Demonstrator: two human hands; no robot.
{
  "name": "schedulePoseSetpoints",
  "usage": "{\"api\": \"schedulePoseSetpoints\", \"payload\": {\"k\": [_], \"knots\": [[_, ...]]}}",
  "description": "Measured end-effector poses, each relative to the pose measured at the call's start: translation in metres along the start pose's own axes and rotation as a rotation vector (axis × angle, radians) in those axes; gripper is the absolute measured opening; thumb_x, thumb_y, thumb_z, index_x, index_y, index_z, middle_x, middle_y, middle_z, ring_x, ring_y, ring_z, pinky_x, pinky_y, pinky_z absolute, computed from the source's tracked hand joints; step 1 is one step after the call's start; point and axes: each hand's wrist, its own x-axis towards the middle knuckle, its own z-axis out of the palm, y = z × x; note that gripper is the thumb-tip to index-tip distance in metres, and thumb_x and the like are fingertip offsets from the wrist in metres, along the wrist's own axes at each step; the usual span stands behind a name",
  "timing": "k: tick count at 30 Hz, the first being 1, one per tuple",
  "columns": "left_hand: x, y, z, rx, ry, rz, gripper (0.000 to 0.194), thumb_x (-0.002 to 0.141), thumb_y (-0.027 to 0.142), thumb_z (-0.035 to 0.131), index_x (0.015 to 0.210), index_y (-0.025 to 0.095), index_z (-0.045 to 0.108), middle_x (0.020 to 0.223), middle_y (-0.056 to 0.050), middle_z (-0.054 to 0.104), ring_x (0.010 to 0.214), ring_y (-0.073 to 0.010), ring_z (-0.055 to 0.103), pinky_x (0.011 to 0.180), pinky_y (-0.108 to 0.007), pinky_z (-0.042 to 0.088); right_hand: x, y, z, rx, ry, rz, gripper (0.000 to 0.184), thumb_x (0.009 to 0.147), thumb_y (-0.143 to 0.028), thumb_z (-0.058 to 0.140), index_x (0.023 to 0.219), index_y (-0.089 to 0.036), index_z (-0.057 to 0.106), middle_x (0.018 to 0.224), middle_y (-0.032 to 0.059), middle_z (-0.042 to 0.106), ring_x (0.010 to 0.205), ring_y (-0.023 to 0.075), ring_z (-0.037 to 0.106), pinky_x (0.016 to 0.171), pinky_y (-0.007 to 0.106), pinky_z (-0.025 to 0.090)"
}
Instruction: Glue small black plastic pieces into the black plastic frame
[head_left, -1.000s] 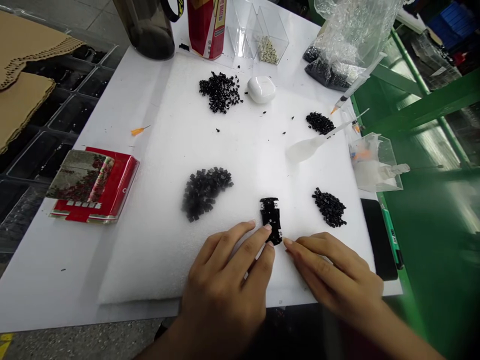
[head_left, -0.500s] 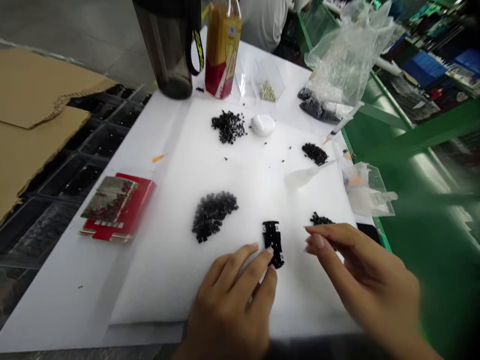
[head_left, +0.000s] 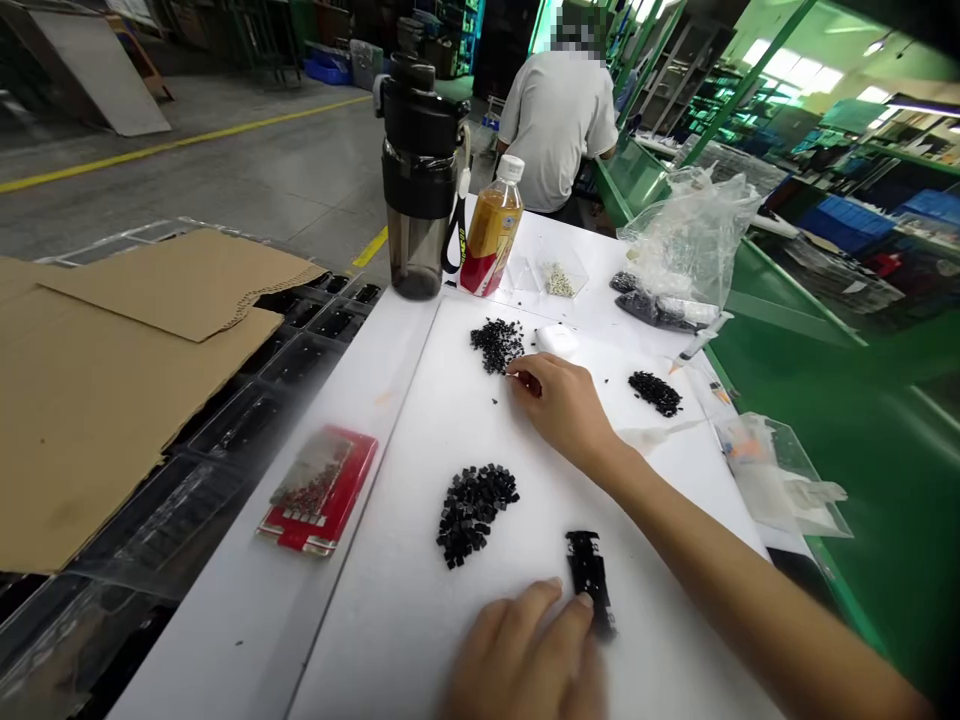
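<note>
A flat black plastic part (head_left: pixel 590 583) with small cut-outs lies on a white foam sheet (head_left: pixel 420 500) near the bottom of the view. The fingertips of my left hand (head_left: pixel 521 655) touch its left edge. Far up the sheet, my right hand (head_left: pixel 559 405) pinches at the edge of a heap of small black pieces (head_left: pixel 496 345), with what looks like one small black piece between its fingers. A white rounded case (head_left: pixel 556 340) sits just beyond that hand. More black pieces form a heap of square bits (head_left: pixel 476 515) and a smaller heap (head_left: pixel 655 393).
A dark tumbler (head_left: pixel 416 225) and a drink bottle (head_left: pixel 491 240) stand at the table's far edge. A syringe (head_left: pixel 697 342), a plastic bag (head_left: pixel 694 235) and a clear box (head_left: pixel 776 480) lie right. A red packet (head_left: pixel 319 490) lies left. A seated person (head_left: pixel 555 125) is beyond.
My view has tilted up to show more of the room. My right hand has moved from beside the black part to the far heap. My left hand remains at the part.
</note>
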Motion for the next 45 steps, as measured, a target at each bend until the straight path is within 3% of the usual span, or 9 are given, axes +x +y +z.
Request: {"api": "schedulePoseSetpoints", "payload": {"k": [10, 15, 20, 25, 28, 31, 37, 41, 45], "knots": [[0.001, 0.004, 0.002, -0.027, -0.001, -0.058, 0.021, 0.090, 0.007, 0.060, 0.089, 0.023, 0.073, 0.107, -0.005, 0.077, 0.092, -0.0212, 0.075, 0.072, -0.030, 0.064, -0.037, -0.025, -0.020, 0.086, -0.073, -0.084, 0.014, 0.100, -0.019, 0.058, 0.105, -0.018, 0.070, 0.096, 0.0044, 0.070, 0.082, 0.0165, 0.064, 0.073, 0.031, 0.053], [0.003, 0.008, -0.001, -0.040, -0.029, -0.108, 0.019, 0.091, 0.009, 0.061, 0.087, 0.023, 0.074, 0.107, -0.006, 0.078, 0.091, -0.0231, 0.075, 0.071, -0.033, 0.064, -0.060, -0.034, -0.031, 0.183, -0.203, -0.107, 0.012, 0.099, -0.018, 0.062, 0.103, -0.023, 0.072, 0.098, 0.0002, 0.069, 0.084, 0.0121, 0.065, 0.069, 0.023, 0.053], [0.009, 0.007, -0.002, -0.027, -0.007, -0.070, 0.025, 0.092, 0.006, 0.056, 0.087, 0.021, 0.074, 0.102, -0.006, 0.078, 0.089, -0.0230, 0.075, 0.067, -0.034, 0.061, -0.056, -0.038, -0.038, 0.168, -0.321, -0.196, 0.013, 0.101, -0.017, 0.061, 0.107, -0.020, 0.072, 0.103, 0.0029, 0.070, 0.092, 0.0147, 0.065, 0.082, 0.027, 0.054], [0.013, 0.008, -0.007, -0.053, 0.007, -0.072, 0.022, 0.089, 0.002, 0.059, 0.085, 0.018, 0.073, 0.104, -0.002, 0.078, 0.094, -0.0224, 0.074, 0.070, -0.034, 0.060, -0.045, -0.044, -0.034, 0.087, -0.393, -0.279, 0.014, 0.098, -0.011, 0.060, 0.097, -0.016, 0.073, 0.092, 0.0054, 0.068, 0.081, 0.0175, 0.062, 0.072, 0.031, 0.051], [0.015, 0.008, -0.009, -0.068, -0.006, -0.071, 0.023, 0.090, 0.003, 0.056, 0.086, 0.018, 0.073, 0.106, -0.001, 0.078, 0.095, -0.0217, 0.074, 0.071, -0.034, 0.060, -0.040, -0.047, -0.033, 0.054, -0.385, -0.280, 0.013, 0.096, -0.011, 0.059, 0.092, -0.014, 0.070, 0.084, 0.0056, 0.064, 0.075, 0.0185, 0.058, 0.068, 0.033, 0.047], [0.016, 0.007, -0.011, -0.076, -0.023, -0.070, 0.024, 0.090, 0.003, 0.055, 0.088, 0.018, 0.074, 0.108, -0.002, 0.078, 0.097, -0.0226, 0.073, 0.071, -0.035, 0.060, -0.048, -0.047, -0.049, 0.085, -0.323, -0.208, 0.008, 0.095, -0.012, 0.060, 0.093, -0.017, 0.065, 0.086, 0.0022, 0.064, 0.073, 0.0148, 0.058, 0.068, 0.029, 0.048], [0.016, 0.007, -0.017, -0.111, -0.084, -0.073, 0.025, 0.090, 0.003, 0.052, 0.094, 0.014, 0.074, 0.116, -0.005, 0.077, 0.104, -0.0254, 0.071, 0.077, -0.037, 0.059, -0.125, -0.029, -0.095, 0.060, -0.378, 0.018, 0.008, 0.102, -0.023, 0.053, 0.097, -0.025, 0.059, 0.086, -0.0012, 0.064, 0.064, 0.0131, 0.058, 0.053, 0.026, 0.045], [0.017, 0.008, -0.021, -0.133, -0.153, -0.092, 0.027, 0.092, 0.002, 0.052, 0.101, 0.013, 0.075, 0.121, -0.006, 0.075, 0.114, -0.0272, 0.068, 0.083, -0.039, 0.059, -0.169, -0.019, -0.089, -0.067, -0.221, 0.045, 0.006, 0.101, -0.020, 0.055, 0.100, -0.024, 0.059, 0.088, -0.0007, 0.064, 0.068, 0.0128, 0.059, 0.058, 0.026, 0.049], [0.018, 0.009, -0.022, -0.122, -0.181, -0.080, 0.027, 0.092, 0.001, 0.054, 0.102, 0.014, 0.075, 0.121, -0.007, 0.075, 0.117, -0.0276, 0.067, 0.086, -0.039, 0.058, -0.174, -0.016, -0.075, -0.009, -0.072, 0.095, 0.007, 0.100, -0.017, 0.059, 0.102, -0.023, 0.062, 0.088, -0.0013, 0.064, 0.069, 0.0102, 0.058, 0.065, 0.022, 0.050]]}}
